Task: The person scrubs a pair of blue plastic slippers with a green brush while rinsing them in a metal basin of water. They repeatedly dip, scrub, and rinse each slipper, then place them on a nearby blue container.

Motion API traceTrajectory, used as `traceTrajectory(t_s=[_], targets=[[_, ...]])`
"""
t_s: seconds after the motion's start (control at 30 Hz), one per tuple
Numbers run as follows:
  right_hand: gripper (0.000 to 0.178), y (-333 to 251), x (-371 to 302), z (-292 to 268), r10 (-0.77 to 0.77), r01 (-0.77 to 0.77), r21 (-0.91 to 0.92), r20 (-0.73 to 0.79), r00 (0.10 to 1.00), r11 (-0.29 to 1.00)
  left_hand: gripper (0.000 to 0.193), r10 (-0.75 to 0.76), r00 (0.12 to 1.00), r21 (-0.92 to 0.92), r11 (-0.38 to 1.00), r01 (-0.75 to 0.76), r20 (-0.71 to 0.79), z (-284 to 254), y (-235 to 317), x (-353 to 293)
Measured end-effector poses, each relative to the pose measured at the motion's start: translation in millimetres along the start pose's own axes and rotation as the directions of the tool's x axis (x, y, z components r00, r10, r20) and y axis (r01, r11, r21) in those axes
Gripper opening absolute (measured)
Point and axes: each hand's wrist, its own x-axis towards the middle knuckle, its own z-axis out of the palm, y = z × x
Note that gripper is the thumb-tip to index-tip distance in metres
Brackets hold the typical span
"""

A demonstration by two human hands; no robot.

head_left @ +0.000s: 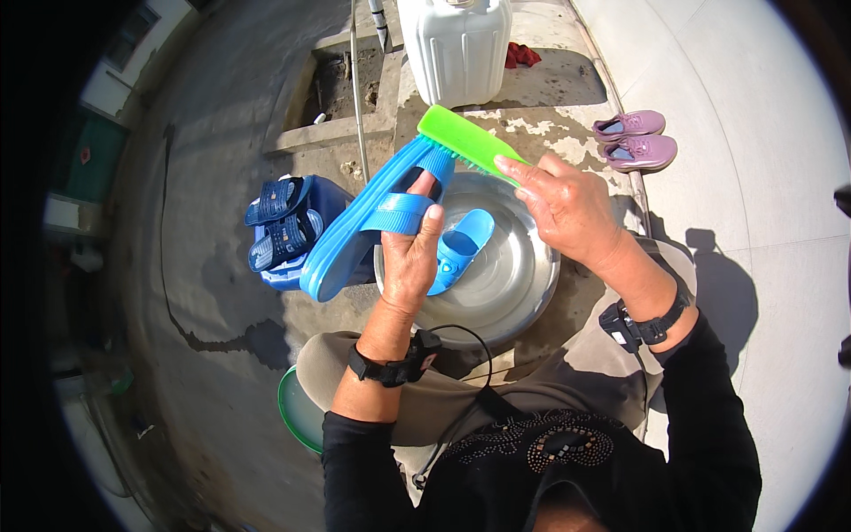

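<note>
My left hand grips a large blue slipper, its fingers passed under the ridged strap and its thumb over the outside. The slipper is held tilted, partly above the rim of a metal basin. In my right hand is a bright green scrubbing brush, held by its near end. The brush's bristles face down against the far end of the slipper, or very close to it. A smaller blue slipper with a heart on it lies in the basin.
Dark blue slippers rest on a blue container left of the basin. Beyond stands a white jerrycan, with red cloth beside it. Pink shoes sit at right. A green-rimmed bucket is by my left leg.
</note>
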Motion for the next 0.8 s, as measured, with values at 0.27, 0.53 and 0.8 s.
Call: traceTrajectory(t_s=[0.27, 0.53, 0.8], targets=[[0.041, 29.1, -1.3, 8.2, 0.183, -0.152, 0.553, 0.001, 0.983, 0.819, 0.060, -0.382, 0.922, -0.829, 0.498, 0.255, 0.054, -18.4, 9.2, 14.7], [0.044, -8.2, -8.8, 18.8, 0.036, -0.041, 0.473, 0.020, 0.999, 0.880, 0.036, -0.472, 0.861, -0.770, 0.473, 0.427, 0.188, -13.2, 15.7, 12.1], [0.044, -3.4, -11.8, 16.3, 0.022, 0.047, 0.476, -0.138, 0.990, 0.878, 0.050, -0.425, 0.888, -0.937, 0.203, 0.283, 0.176, -23.4, 15.3, 26.1]])
